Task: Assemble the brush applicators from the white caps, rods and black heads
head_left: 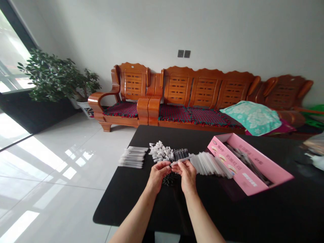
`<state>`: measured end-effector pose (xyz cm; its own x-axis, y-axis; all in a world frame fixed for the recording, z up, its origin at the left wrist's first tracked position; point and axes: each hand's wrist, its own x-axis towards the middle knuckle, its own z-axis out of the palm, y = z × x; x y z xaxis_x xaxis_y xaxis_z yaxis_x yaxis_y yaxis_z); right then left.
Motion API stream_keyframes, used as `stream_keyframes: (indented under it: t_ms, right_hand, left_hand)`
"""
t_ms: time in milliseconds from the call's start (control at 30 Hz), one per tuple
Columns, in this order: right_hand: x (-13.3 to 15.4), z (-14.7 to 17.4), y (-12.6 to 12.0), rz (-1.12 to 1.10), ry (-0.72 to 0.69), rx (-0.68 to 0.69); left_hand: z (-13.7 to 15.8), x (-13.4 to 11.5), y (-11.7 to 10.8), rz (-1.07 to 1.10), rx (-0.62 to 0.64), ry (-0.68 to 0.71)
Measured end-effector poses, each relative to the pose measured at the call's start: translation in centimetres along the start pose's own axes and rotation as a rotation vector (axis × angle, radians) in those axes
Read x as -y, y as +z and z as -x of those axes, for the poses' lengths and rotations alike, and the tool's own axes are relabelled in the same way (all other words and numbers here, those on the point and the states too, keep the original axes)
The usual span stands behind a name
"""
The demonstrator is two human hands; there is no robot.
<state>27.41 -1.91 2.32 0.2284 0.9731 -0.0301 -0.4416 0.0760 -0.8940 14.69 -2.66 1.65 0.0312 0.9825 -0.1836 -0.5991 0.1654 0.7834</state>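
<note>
Over the black table, my right hand (187, 173) pinches a slim pale pen (186, 158), which tilts up toward the right. My left hand (158, 173) is closed at the pen's left end, its fingertips hiding whatever small part is between them. Below the hands lies a heap of small black pieces (169, 180). Just beyond are a pile of white pen caps (160, 151) and a row of dark-tipped refills (181, 154). Clear pen barrels (209, 163) lie in a row to the right. A neat stack of capped pens (134, 157) sits at the left.
A pink box (246, 180) with dark slim items inside stands on the table (121, 209) at the right. A blurred plastic bag (316, 152) is at the far right edge. Behind are a wooden sofa (202, 87) with a turquoise pillow (253, 116) and a potted plant (58, 79).
</note>
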Motion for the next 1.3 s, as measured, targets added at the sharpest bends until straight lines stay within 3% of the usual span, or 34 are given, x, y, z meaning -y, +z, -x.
stream_keyframes:
  t_ms: [567,1300]
  right_hand:
    - [0.1,0.0,-0.2,0.006,-0.003,0.001]
    - [0.0,0.1,-0.2,0.016,0.026,-0.015]
  left_hand:
    - [-0.1,0.3,-0.6,-0.114,0.042,0.07]
    - [0.0,-0.1,0.5,-0.167,0.013,0.151]
